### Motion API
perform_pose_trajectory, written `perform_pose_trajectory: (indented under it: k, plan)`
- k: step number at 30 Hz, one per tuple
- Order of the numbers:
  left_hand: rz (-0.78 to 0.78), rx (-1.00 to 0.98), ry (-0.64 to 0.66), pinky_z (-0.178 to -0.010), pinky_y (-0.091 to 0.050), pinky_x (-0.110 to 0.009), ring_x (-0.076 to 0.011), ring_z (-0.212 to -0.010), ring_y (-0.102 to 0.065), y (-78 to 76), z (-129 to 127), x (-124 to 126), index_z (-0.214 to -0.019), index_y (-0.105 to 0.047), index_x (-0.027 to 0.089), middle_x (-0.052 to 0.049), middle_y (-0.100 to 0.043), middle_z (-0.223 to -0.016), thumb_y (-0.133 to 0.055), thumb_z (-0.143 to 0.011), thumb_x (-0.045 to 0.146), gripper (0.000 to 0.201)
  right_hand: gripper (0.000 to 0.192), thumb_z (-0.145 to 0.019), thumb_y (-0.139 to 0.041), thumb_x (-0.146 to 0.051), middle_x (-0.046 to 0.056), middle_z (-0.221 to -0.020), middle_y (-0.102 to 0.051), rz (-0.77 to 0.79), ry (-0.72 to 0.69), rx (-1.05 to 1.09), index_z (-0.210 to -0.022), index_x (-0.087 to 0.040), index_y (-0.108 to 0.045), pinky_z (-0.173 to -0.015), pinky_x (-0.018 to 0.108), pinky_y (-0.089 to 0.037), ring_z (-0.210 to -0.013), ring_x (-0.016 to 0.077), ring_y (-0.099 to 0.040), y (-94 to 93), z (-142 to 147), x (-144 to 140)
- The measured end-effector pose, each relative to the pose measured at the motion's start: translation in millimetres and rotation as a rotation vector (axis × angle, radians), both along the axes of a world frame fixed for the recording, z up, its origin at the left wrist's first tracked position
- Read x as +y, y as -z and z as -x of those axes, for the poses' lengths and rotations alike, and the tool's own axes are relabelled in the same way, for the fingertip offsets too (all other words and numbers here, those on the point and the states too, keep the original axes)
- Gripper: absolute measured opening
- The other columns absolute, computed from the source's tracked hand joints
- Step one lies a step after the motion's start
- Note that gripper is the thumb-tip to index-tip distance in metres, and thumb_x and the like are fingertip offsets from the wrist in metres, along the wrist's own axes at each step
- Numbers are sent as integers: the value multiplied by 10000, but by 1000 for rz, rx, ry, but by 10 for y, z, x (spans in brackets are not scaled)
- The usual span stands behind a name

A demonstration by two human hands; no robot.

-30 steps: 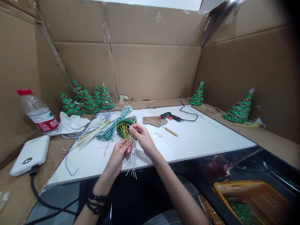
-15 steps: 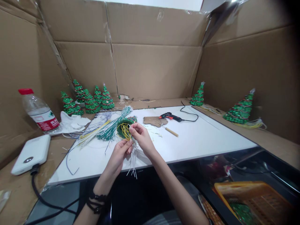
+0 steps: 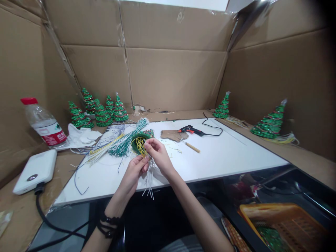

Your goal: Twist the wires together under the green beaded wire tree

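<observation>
- Cardboard walls (image 3: pixel 173 77) enclose the work area on three sides; a white board (image 3: pixel 225 154) lies on the desk as the working surface.
- Left hand (image 3: pixel 133 171): forearm comes up from the lower edge, black bands at the wrist, fingers pointing up and pinched on the yellow wires (image 3: pixel 140 146) at the open base of the tree.
- Right hand (image 3: pixel 157 154): forearm crosses in from lower right, wrist bent, fingertips closed on the same wires at the rim of the base.
- Grip state: both hands clenched on the work piece, neither released.
- Work piece: one green beaded tree (image 3: pixel 143 138), lying on its side near the board's front left, hollow base facing the person, pale wire ends (image 3: pixel 149 182) hanging below the hands.
- Count, finished trees: five in a group (image 3: pixel 98 112) at rear left, two at right (image 3: pixel 222 106) and (image 3: pixel 270 122), well apart from the hands.
- Count, tools: one glue gun (image 3: pixel 190 130) with black cord, one wooden-handled tool (image 3: pixel 191 147), one cardboard scrap (image 3: pixel 173 135) between them and the tree.
- Loose wire bundle (image 3: pixel 115 140) lies just left of the tree.
- One water bottle (image 3: pixel 43 124), one white device (image 3: pixel 35 171) with a black cable, and white tissue (image 3: pixel 81 135) at left.
- One orange basket (image 3: pixel 286 220) sits below the desk at lower right.
</observation>
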State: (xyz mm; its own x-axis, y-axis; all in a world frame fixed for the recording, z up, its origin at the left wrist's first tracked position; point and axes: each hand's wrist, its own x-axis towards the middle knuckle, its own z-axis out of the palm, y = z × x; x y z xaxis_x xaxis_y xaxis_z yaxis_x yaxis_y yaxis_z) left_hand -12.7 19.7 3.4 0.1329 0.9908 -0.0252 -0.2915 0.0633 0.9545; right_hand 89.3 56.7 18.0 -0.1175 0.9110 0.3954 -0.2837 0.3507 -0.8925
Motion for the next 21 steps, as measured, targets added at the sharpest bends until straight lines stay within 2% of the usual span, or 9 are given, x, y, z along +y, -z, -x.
perform_pose_trajectory:
  k: [14, 21]
  plan:
    - [-29, 71, 54, -459, -223, -219, -69, -446, -295, 46, -4, 7, -554, -438, 175, 61, -406, -457, -632, -723, 395, 339, 177, -744, -586, -334, -44, -635, -440, 120, -17, 22, -710, -175, -519, -523, 225, -292, -552, 92, -371, 26, -25, -49]
    - [-40, 74, 92, -461, -222, -219, -66, -437, -294, 32, -22, -2, -555, -451, 172, 64, -409, -454, -636, -715, 404, 337, 175, -745, -546, -307, -52, -603, -386, 125, 16, -3, -645, -179, -483, -548, 228, -280, -569, 100, -342, 49, -26, -71]
